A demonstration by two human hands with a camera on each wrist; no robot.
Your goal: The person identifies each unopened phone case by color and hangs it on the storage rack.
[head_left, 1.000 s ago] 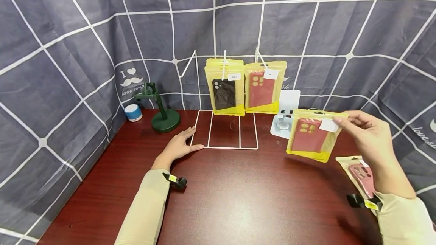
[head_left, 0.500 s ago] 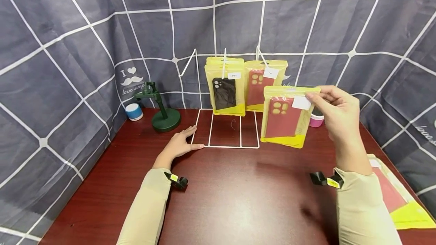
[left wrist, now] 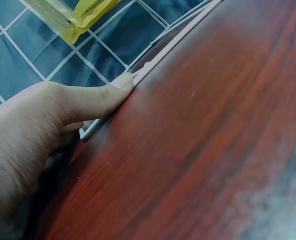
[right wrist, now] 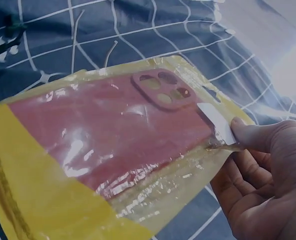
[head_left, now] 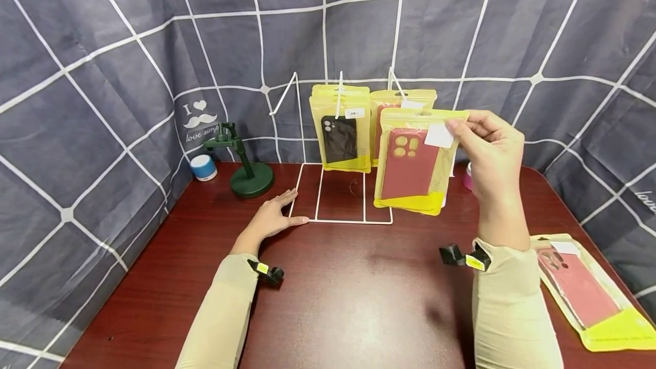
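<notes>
Red phone case packet point(head_left: 414, 163) is hanging in the air just in front of the white wire rack point(head_left: 340, 195), overlapping the red packet on the rack's right hook. Right hand point(head_left: 489, 150) is pinching its top corner by the white label, thumb and fingers curled on the plastic. Left hand point(head_left: 273, 219) is lying flat on the tabletop point(head_left: 359, 295), fingers straight, thumb tip touching the rack's base wire. Black-case packet point(head_left: 340, 130) is hanging on the middle hook. Another red packet point(head_left: 589, 295) is lying on the tabletop at right.
</notes>
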